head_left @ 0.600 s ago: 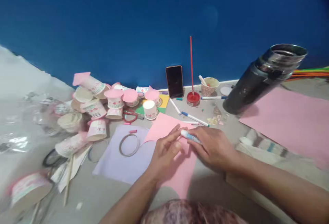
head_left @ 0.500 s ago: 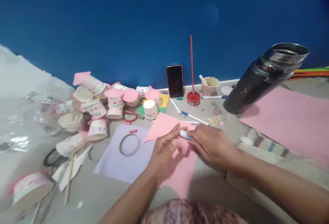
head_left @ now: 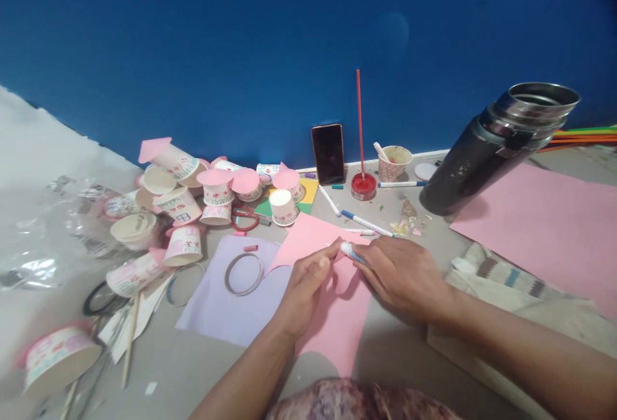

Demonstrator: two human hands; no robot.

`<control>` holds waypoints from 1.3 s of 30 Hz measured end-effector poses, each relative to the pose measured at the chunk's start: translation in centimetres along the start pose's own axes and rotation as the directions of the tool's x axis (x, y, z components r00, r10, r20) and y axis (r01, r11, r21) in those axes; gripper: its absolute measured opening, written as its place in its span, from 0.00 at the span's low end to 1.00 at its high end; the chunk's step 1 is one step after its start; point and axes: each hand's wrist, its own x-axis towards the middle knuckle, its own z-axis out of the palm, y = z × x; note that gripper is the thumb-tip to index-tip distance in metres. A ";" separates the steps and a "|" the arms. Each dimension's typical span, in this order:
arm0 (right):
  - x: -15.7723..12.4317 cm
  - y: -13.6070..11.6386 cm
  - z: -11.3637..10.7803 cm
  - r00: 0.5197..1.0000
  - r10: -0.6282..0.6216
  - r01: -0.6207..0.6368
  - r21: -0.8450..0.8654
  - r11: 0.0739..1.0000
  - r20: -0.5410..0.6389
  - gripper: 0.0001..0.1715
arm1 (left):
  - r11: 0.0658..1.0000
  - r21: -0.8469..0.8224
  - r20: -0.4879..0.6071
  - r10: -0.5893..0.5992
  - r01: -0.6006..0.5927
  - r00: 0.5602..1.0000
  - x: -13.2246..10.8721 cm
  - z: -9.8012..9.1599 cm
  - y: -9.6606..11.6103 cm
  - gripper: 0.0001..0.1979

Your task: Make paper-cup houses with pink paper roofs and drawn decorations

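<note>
Right hand point(head_left: 398, 275): closed around white-and-blue tube point(head_left: 355, 253).
Left hand point(head_left: 306, 285): bent, just beside tube's white end; hold unclear.
Pink sheet point(head_left: 335, 330): beneath both hands.

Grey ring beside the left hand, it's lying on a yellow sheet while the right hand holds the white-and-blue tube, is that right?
Not quite: in the head view, the grey ring lies on a lavender sheet, not a yellow one. The right hand does hold the white-and-blue tube.
</note>
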 end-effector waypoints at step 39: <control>1.0 2.2 0.4 0.503 0.462 -0.555 0.683 -0.475 0.730 0.28 | 0.997 -0.082 -0.391 -0.048 0.017 0.919 1.3 0.6 0.6 0.17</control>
